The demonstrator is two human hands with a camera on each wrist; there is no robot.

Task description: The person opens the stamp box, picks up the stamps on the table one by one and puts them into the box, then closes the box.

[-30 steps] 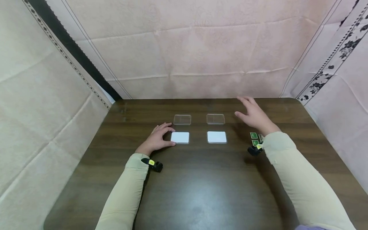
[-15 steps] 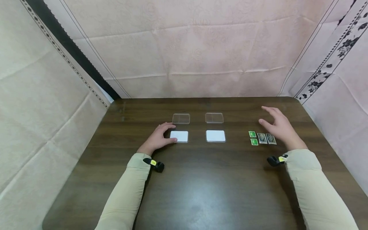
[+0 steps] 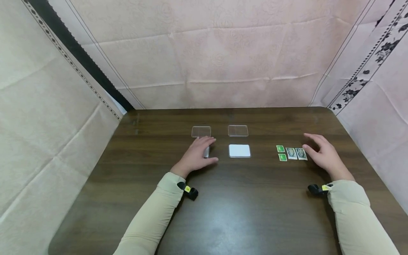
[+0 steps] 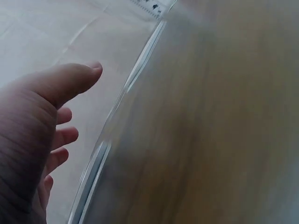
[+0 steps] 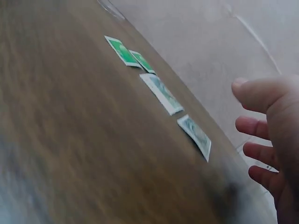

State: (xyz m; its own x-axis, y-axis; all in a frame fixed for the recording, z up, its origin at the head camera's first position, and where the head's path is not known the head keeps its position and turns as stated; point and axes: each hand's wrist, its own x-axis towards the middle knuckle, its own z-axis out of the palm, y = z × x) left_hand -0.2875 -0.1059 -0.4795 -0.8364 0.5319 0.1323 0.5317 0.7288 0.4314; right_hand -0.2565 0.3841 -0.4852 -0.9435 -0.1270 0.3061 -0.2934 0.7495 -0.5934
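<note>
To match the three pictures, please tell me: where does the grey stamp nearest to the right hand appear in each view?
Head: the grey stamp is right of centre, beside the right hand.
Left wrist: not in it.
Right wrist: right of centre, the lowest stamp.
Shared landmark: the wooden table.

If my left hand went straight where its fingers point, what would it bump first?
Probably the clear flat piece just behind the fully visible white rectangle. The left hand could pass above it, though; its height is unclear.
</note>
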